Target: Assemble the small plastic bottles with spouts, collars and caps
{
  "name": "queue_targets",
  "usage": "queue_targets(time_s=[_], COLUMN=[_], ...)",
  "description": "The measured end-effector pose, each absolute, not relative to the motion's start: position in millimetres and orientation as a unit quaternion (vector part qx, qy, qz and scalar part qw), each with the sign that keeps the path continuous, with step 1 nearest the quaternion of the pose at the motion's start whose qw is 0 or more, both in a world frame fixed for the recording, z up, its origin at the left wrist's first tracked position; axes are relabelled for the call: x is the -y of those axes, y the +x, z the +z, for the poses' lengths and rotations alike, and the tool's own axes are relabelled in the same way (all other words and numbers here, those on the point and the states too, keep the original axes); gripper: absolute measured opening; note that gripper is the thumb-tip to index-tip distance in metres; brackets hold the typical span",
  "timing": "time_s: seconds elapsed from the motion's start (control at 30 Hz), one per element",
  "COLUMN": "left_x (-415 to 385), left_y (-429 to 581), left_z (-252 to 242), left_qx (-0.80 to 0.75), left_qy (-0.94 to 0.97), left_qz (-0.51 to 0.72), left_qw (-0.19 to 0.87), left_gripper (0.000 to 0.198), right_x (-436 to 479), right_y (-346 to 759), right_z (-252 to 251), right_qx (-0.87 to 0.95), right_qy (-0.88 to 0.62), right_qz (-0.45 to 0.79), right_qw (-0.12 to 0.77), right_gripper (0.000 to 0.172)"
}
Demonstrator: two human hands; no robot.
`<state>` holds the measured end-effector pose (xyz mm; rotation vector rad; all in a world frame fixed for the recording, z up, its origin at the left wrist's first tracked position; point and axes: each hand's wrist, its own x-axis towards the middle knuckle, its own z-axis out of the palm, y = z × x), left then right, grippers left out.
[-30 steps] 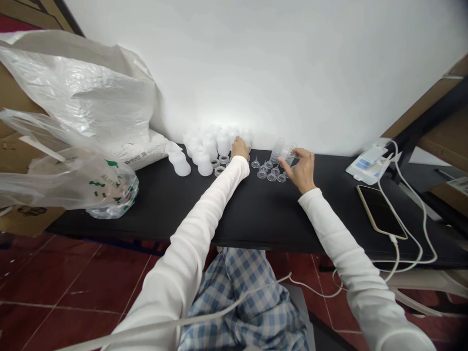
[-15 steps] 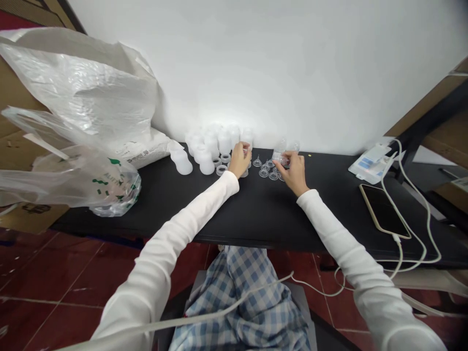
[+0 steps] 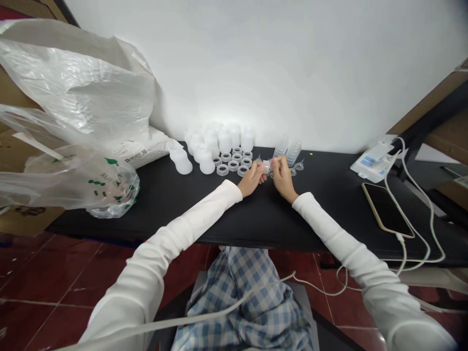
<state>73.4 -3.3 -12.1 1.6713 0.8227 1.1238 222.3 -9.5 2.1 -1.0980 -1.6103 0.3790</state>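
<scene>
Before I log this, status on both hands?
Left hand, right hand: together on small translucent piece. Rings beside left hand. Clear stacks beyond right hand.

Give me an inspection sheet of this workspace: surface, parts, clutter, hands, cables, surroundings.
Surface: black tabletop, parts gathered along its wall side.
Parts: frosted white bottles left, translucent rings beside them; stacked clear domed caps and clear teats right.
Clutter: smartphone right; white sack and clear plastic bag left.
Hands: left hand and right hand pinch a small translucent part, details partly hidden.
Cables: white charging cable plugged into smartphone; white cord crossing above the lap.
Surroundings: white wall behind, red tiled floor below.
</scene>
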Motion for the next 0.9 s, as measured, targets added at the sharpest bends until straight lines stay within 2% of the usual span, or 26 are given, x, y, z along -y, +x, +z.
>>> queue_targets(time_s=[0.1, 0.3, 0.47, 0.6, 0.77, 0.9], left_x=[6.5, 9.5, 5.9, 5.3, 6.6, 7.4], left_y=[67.9, 69.1, 69.3, 60.1, 55.9, 59.1], left_z=[-4.4, 4.6, 17.4, 36.0, 40.0, 37.9], left_qx=[-0.383, -0.448, -0.397, -0.314, -0.311, -0.294], left_qy=[0.672, 0.651, 0.631, 0.611, 0.581, 0.57], left_qz=[0.44, 0.388, 0.322, 0.214, 0.225, 0.224], left_qw=[0.456, 0.475, 0.583, 0.694, 0.717, 0.734], left_gripper=[0.04, 0.065, 0.067, 0.063, 0.06, 0.059], right_x=[14.0, 8.9, -7.4, -11.9, -10.8, -8.5], right_y=[217.1, 221.2, 243.7, 257.2, 260.6, 258.1], right_z=[2.7, -4.7, -8.1, -2.1, 2.4, 5.3], right_qx=[0.702, 0.757, 0.847, 0.9, 0.906, 0.909], right_qy=[-0.443, -0.402, -0.289, -0.213, -0.232, -0.264], right_qz=[0.156, 0.035, -0.116, -0.178, -0.11, -0.062], right_qw=[0.535, 0.513, 0.43, 0.337, 0.338, 0.316], right_gripper=[0.045, 0.042, 0.03, 0.031, 0.039, 0.052])
